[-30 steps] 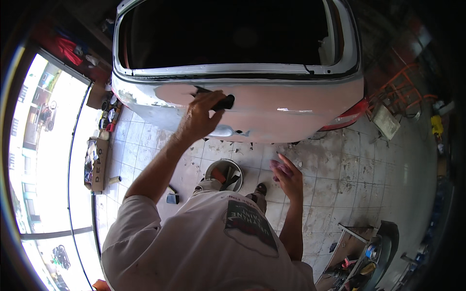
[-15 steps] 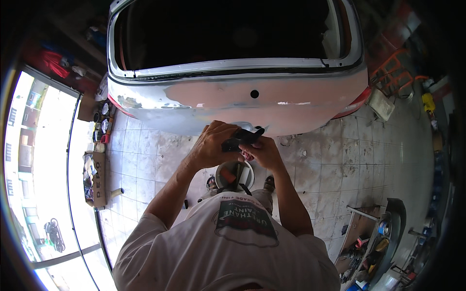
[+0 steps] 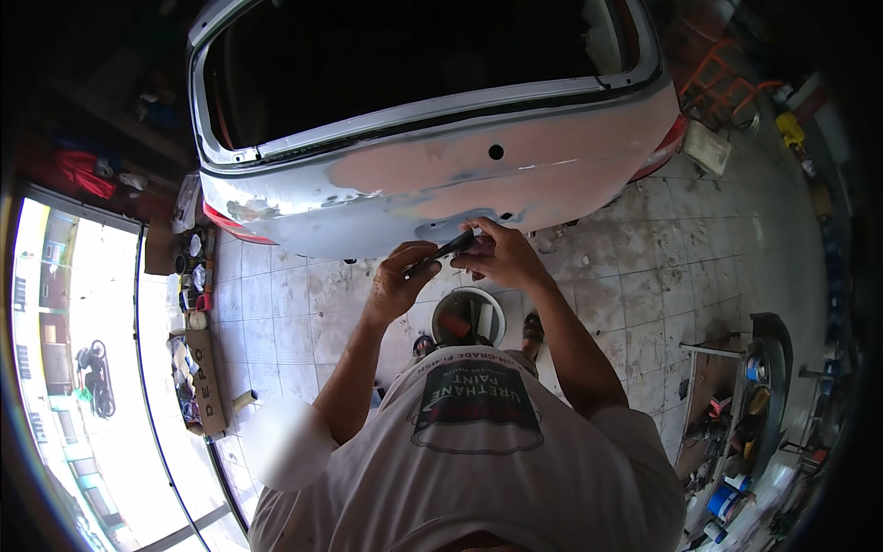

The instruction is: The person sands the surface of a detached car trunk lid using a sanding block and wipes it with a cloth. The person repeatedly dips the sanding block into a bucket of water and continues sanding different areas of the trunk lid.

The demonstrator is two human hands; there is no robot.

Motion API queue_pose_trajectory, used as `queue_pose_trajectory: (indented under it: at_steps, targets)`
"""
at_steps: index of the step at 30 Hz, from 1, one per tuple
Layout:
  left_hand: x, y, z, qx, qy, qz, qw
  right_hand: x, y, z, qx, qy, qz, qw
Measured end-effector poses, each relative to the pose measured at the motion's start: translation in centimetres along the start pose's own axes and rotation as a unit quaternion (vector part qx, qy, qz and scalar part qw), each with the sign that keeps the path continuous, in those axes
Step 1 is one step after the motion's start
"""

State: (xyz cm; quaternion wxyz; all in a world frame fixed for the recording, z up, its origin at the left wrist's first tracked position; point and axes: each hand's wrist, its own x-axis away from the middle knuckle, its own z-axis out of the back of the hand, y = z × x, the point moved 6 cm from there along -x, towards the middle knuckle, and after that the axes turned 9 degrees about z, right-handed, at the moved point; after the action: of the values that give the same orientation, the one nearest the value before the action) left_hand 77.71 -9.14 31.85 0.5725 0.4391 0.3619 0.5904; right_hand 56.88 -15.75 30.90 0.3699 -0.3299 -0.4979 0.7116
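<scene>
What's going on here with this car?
A person stands at the back of the car, which is patched in pink and grey. Their left hand holds a dark, flattish object; their right hand, with a purplish wad in it, is at the object's other end. Below the hands, a round bucket stands on the tiled floor.
</scene>
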Motion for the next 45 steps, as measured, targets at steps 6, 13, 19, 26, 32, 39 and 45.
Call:
queue_pose_trajectory:
  at_steps: [6,13,19,26,32,39,45]
  targets:
    - [-0.2,2.9,-1.4,-0.069,-0.046,-0.025,0.996,1.6,0.3,0.3,-0.127,0.049,0.072,0.988]
    - [-1.8,1.7,-1.1,-0.032,-0.087,-0.063,0.994,2.3,-0.1,2.8,-0.018,0.102,0.109,0.989]
    - [-2.5,0.5,-2.4,0.187,-0.029,0.016,0.982,3.0,0.9,3.6,-0.174,0.189,0.012,0.966]
    - [-3.2,-0.2,-1.4,0.061,-0.073,-0.047,0.994,3.4,1.6,4.8,-0.078,0.146,0.013,0.986]
    - [-4.0,7.2,-2.1,-0.045,-0.091,-0.15,0.984,1.5,-4.8,5.2,0.085,0.077,0.15,0.982]
    - [-12.2,12.5,2.2,-0.271,0.135,-0.305,0.903,-1.9,-1.7,15.0,0.023,0.337,0.088,0.937]
    - [-18.9,12.8,1.4,-0.482,0.113,-0.404,0.769,-4.0,3.4,24.2,0.407,0.366,-0.069,0.834]
